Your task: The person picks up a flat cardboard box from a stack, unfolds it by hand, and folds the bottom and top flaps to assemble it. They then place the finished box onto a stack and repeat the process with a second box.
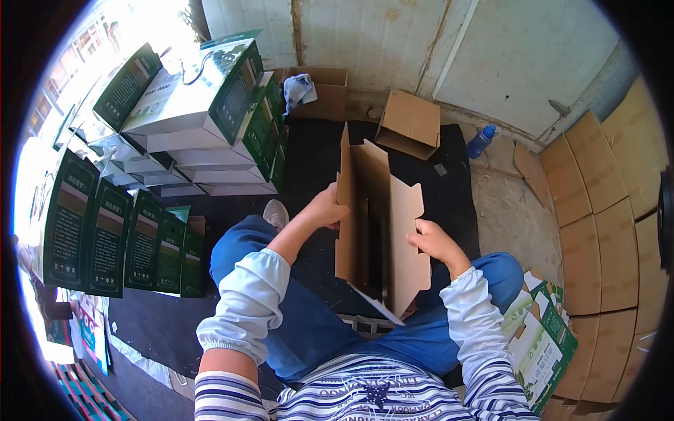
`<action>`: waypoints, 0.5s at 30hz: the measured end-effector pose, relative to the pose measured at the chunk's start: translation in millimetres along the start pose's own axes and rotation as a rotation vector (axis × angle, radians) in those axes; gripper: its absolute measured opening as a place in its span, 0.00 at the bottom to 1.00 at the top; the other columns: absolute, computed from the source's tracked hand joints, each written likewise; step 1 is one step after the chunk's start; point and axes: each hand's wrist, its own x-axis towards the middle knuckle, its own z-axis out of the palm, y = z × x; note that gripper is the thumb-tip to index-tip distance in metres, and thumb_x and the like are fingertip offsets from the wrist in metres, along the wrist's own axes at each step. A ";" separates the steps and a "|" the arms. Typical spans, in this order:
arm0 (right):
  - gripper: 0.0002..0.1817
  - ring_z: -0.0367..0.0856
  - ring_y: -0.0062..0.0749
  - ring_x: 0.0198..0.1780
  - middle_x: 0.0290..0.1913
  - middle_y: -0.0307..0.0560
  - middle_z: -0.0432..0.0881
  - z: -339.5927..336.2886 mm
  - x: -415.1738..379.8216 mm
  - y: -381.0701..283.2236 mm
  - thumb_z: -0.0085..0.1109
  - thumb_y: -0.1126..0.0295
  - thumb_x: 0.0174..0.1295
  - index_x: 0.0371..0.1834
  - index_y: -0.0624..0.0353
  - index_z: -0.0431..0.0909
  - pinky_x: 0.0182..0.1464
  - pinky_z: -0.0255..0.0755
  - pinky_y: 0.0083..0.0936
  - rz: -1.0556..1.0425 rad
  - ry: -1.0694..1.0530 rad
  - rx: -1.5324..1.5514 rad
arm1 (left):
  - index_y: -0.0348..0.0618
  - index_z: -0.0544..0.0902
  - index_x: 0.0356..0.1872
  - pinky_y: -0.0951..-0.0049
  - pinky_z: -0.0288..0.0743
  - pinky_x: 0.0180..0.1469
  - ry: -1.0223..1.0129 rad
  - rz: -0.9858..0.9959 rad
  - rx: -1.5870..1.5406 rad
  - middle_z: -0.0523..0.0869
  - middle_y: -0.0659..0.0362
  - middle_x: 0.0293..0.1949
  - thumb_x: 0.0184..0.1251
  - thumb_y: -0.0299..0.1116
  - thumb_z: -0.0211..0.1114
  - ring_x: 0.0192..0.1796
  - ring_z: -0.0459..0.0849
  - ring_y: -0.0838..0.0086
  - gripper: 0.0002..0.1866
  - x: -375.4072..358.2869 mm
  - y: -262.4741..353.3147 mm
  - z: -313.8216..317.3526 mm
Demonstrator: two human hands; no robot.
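Between my hands is a brown cardboard box (399,231), tilted, with its flaps standing up and its dark inside showing. My left hand (327,208) grips the box's left wall, fingers behind the panel. On the other side my right hand (435,242) pinches the edge of the right flap near a notch. The box hangs over my lap, between my bent knees. Its far outer faces are hidden from me.
Stacked green-and-white cartons (203,105) rise at the left, with a row of green cartons (144,238) nearer. Brown boxes (583,210) form a wall at right. Ahead stand a small brown box (411,119) and a blue bottle (481,142). Flattened green cartons (540,344) lie beside my right knee.
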 end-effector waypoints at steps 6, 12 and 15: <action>0.13 0.82 0.38 0.32 0.31 0.57 0.81 -10.0 -2.9 2.3 0.53 0.69 0.52 0.36 0.70 0.75 0.34 0.75 0.30 -0.043 0.075 -0.110 | 0.40 0.46 0.71 0.57 0.78 0.42 0.285 0.405 0.353 0.81 0.38 0.42 0.51 0.27 0.55 0.39 0.84 0.50 0.43 11.1 -23.4 26.0; 0.10 0.77 0.25 0.27 0.26 0.44 0.78 -49.6 35.0 19.4 0.54 0.69 0.53 0.30 0.68 0.74 0.27 0.72 0.27 -0.118 0.224 -0.191 | 0.39 0.45 0.72 0.55 0.74 0.49 0.089 0.257 0.695 0.80 0.36 0.41 0.52 0.27 0.54 0.45 0.80 0.43 0.44 -25.9 12.1 24.8; 0.11 0.78 0.32 0.27 0.26 0.50 0.78 -61.9 56.8 4.7 0.53 0.69 0.51 0.28 0.69 0.73 0.29 0.72 0.30 -0.138 0.217 -0.241 | 0.36 0.48 0.71 0.55 0.76 0.45 0.078 0.246 0.790 0.80 0.37 0.40 0.51 0.27 0.56 0.41 0.82 0.46 0.43 -39.4 27.5 36.1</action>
